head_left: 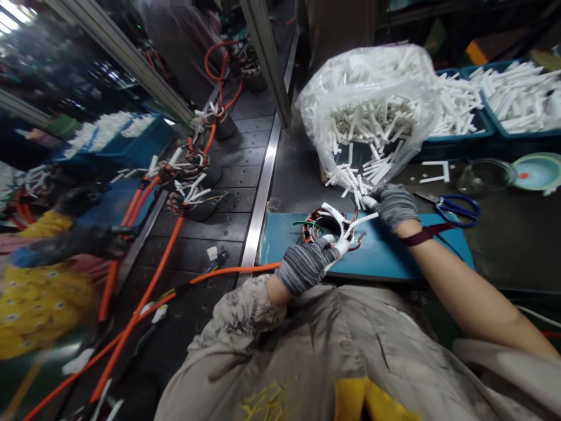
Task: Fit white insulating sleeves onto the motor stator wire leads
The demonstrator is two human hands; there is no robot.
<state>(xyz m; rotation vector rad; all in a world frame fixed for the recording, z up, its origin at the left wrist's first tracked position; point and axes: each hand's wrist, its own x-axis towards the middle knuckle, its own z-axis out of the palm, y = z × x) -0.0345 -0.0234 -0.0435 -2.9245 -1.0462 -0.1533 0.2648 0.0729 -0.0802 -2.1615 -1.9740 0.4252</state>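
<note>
Dark slatted conveyor (239,213) runs along the person's L, w/ bright metal rail (259,225) on its edge nearest the bench; several wound units (193,203) stand on or beside it. Far L, a co-worker (48,298) in yellow patterned clothing, w/ dark gloves, partly blurred. Big clear plastic bag (423,76) lies on the bench ahead, mouth toward the person, packed w/ short white tubes (377,169), some spilling out. Blue bins (521,140) of similar tubes stand just R of & behind it. Orange hose (236,269) crosses the conveyor & passes out of sight at the L hand. Blue mat (394,251) lies in front of the bag.

L hand (307,264), grey striped glove: fingers narrow, holding near side of the wound ring. R hand (394,206), same type glove, dark red band (421,235) at wrist: fingers bunched at the spilled tubes by the bag mouth; can't tell if they grip one.

Scissors (442,203), blue-handled, just R of the R hand; glass bowl (486,175) & pale green dish (541,169) beyond. Wound ring (309,231), coppery, sits on the mat btwn the hands, nearer L, w/ white sleeves (363,220) sticking up & out on its R side. Smallest: green wire ends (302,223) at its L edge.
</note>
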